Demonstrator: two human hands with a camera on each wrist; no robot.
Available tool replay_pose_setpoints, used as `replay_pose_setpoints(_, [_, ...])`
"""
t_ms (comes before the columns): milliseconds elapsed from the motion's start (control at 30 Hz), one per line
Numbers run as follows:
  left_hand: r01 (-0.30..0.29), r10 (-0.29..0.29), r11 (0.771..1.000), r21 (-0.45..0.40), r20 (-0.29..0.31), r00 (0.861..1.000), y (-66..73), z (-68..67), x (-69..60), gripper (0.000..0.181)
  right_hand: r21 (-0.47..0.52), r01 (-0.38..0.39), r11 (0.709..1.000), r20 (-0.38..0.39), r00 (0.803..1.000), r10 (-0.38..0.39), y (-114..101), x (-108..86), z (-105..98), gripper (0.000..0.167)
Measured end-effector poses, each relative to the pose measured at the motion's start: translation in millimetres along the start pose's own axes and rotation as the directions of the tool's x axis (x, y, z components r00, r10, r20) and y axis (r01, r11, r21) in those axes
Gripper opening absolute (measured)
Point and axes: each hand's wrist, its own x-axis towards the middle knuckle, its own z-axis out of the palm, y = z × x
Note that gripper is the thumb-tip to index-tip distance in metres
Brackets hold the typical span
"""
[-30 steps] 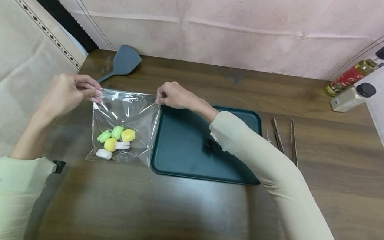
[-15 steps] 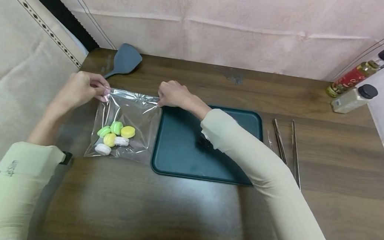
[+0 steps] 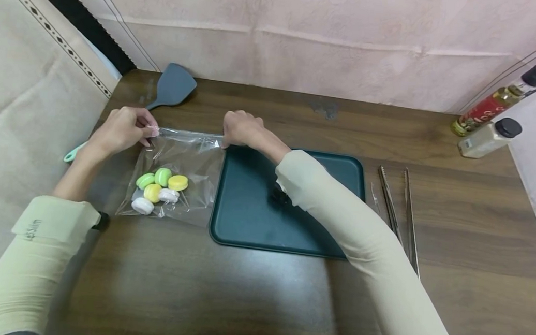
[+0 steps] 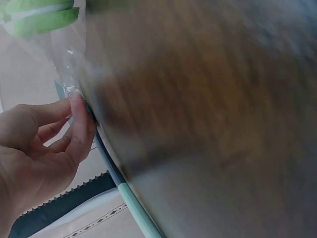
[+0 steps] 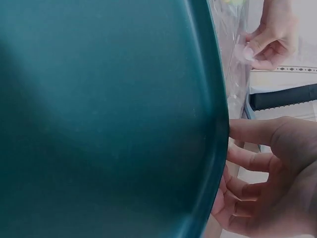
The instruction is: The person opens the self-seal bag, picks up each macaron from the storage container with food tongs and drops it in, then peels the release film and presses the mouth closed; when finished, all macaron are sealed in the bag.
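Note:
A clear plastic bag (image 3: 198,165) lies left of a dark green tray (image 3: 286,236). Inside its lower part are several macarons (image 3: 152,193), green, yellow and white. My left hand (image 3: 122,130) pinches the bag's upper left corner between thumb and fingers; in the left wrist view a green macaron (image 4: 47,21) shows above that hand (image 4: 47,144). At the upper right corner, my right hand (image 3: 244,129) holds the bag's top edge beside the tray. From the right wrist, the tray (image 5: 109,99) hides the fingertips of my right hand (image 5: 277,173).
Behind my left hand lies a spatula (image 3: 175,85) with a blue-grey head and pale green handle. Metal tongs (image 3: 409,219) lie right of the tray. An oil bottle (image 3: 486,110) and a black-capped jar (image 3: 487,138) stand at the back right.
My left hand has shifted right with the bag's left corner, and the bag's top edge has shortened and slackened. The right hand has moved slightly right. The spatula's handle end has come into view.

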Motion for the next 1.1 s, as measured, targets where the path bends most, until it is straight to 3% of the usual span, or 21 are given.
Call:
replay_pose_setpoints(133, [0.027, -0.026, 1.000, -0.003, 0.038, 0.999, -1.0, 1.8, 3.0, 0.016, 0.115, 0.103, 0.988, -0.055, 0.994, -0.097, -2.6, -44.5, -21.9, 0.017])
replay_pose_setpoints(233, [0.042, -0.043, 0.999, 0.008, 0.053, 0.998, -2.1, 1.5, 3.7, 0.015, 0.201, 0.222, 0.954, -0.123, 0.972, -0.201, 6.8, -75.2, -37.1, 0.018])
replay_pose_setpoints(400, [0.053, -0.055, 0.998, 0.037, 0.063, 0.996, -3.9, 1.1, 4.4, 0.014, 0.238, 0.356, 0.904, -0.253, 0.921, -0.296, 38.8, -124.5, -52.4, 0.018])
replay_pose_setpoints(567, [0.071, -0.074, 0.995, 0.065, 0.049, 0.996, -6.0, 0.2, 0.5, 0.018, 0.215, 0.431, 0.877, -0.402, 0.857, -0.323, 70.5, -195.6, -58.5, 0.021])
replay_pose_setpoints(700, [0.089, -0.093, 0.993, 0.083, 0.040, 0.995, -6.8, -2.0, -2.0, 0.028, 0.144, 0.421, 0.896, -0.509, 0.808, -0.298, 96.3, -250.9, -54.5, 0.024])
replay_pose_setpoints(867, [0.084, -0.095, 0.983, 0.161, 0.063, 0.993, -3.9, -4.8, -4.3, 0.037, 0.083, 0.343, 0.936, -0.624, 0.750, -0.219, 124.1, -305.1, -43.2, 0.025])
replay_pose_setpoints(967, [0.087, -0.114, 0.972, 0.216, 0.113, 0.987, 1.6, -5.8, -9.1, 0.049, 0.089, 0.302, 0.949, -0.650, 0.740, -0.175, 133.8, -328.2, -34.6, 0.024])
replay_pose_setpoints(1100, [0.105, -0.143, 0.961, 0.255, 0.135, 0.980, 17.8, -7.6, -21.7, 0.061, 0.081, 0.271, 0.959, -0.646, 0.747, -0.157, 139.4, -346.9, -24.4, 0.024])
